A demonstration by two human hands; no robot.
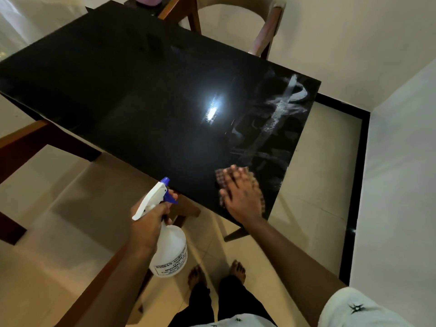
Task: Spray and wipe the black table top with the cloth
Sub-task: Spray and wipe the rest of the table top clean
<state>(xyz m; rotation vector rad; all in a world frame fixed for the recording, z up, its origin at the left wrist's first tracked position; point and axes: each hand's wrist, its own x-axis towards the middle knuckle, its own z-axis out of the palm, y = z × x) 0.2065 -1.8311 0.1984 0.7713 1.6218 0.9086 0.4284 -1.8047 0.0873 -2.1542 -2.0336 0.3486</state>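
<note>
The glossy black table top point(132, 90) fills the upper middle of the head view. White foamy streaks point(280, 114) cover its right end. My right hand point(243, 197) lies flat on a checked cloth point(220, 175) at the table's near right corner, fingers spread and blurred. My left hand point(148, 220) grips the neck of a white spray bottle point(171, 251) with a blue nozzle and trigger, held off the table's near edge over the floor, nozzle pointing towards the table.
A wooden chair point(266, 24) stands at the far side. Wooden chair parts point(21, 147) sit under the table's left. A pink object point(147, 0) rests beyond the far end. A white wall point(398, 185) is close on the right. My bare feet point(217, 274) stand on beige tiles.
</note>
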